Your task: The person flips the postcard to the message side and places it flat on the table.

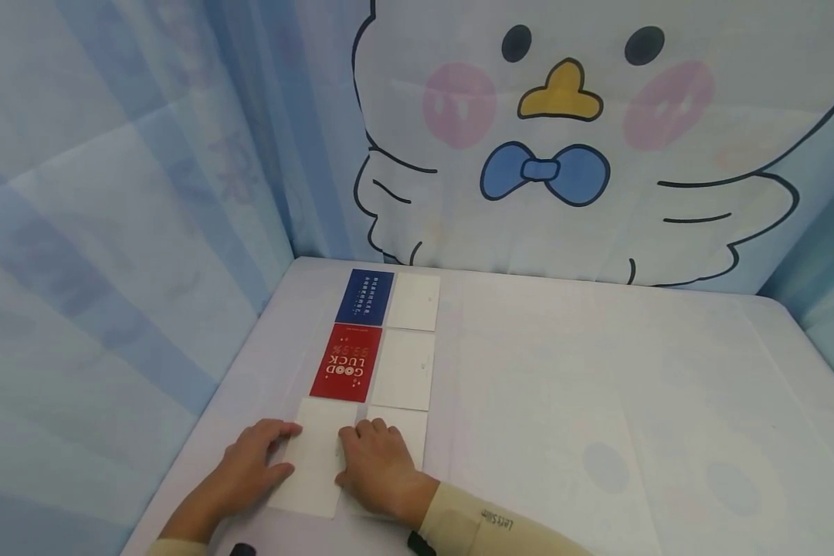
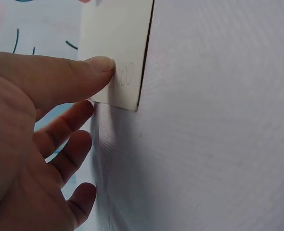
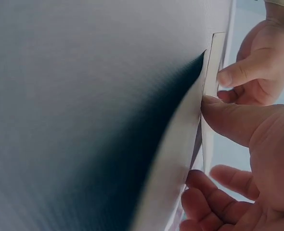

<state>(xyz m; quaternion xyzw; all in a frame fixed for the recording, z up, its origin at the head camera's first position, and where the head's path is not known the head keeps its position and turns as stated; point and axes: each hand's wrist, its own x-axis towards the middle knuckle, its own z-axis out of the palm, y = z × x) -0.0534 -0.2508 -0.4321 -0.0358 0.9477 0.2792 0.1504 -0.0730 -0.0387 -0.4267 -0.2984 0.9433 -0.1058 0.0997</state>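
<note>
A blank white card (image 1: 313, 486) lies at the near end of the left column, between my two hands. Along its left edge, the thumb and index finger of my left hand (image 1: 250, 467) touch it, fingers spread. The left wrist view shows a pencilled scribble on a white card (image 2: 120, 38) under that thumb. My right hand (image 1: 382, 467) rests at the card's right edge, fingers bent loosely, and covers part of a second white card (image 1: 408, 436). In the right wrist view, its thumb (image 3: 224, 113) touches a card edge; dark shadow lies beneath a near pale card (image 3: 163, 187).
Beyond the hands, the left column continues with a red GOOD LUCK card (image 1: 346, 363) and a blue card with white writing (image 1: 364, 297). Beside these are two more white cards. The pale table (image 1: 598, 386) meets patterned curtains at its back and left.
</note>
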